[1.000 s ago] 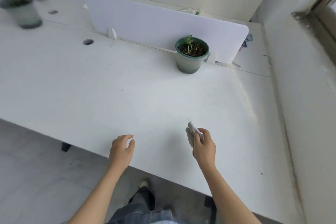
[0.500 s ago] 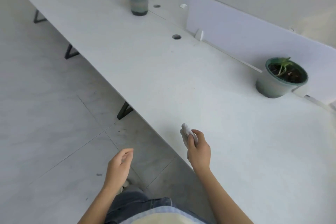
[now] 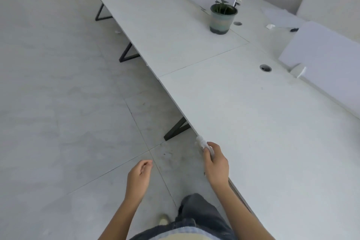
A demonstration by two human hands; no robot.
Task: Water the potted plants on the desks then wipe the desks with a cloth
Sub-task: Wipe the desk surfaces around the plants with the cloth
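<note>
The cloth [image 3: 201,142] is mostly hidden within the right hand [image 3: 216,163].

My left hand [image 3: 139,177] hangs low with fingers loosely curled, my right hand [image 3: 216,163] held forward, fingers gripping a cloth [image 3: 202,142]

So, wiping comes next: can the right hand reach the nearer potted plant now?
Probably not: the right hand, gripping the cloth, is by the near desk; the potted plant stands far along the next desk, though nothing blocks it.
</note>
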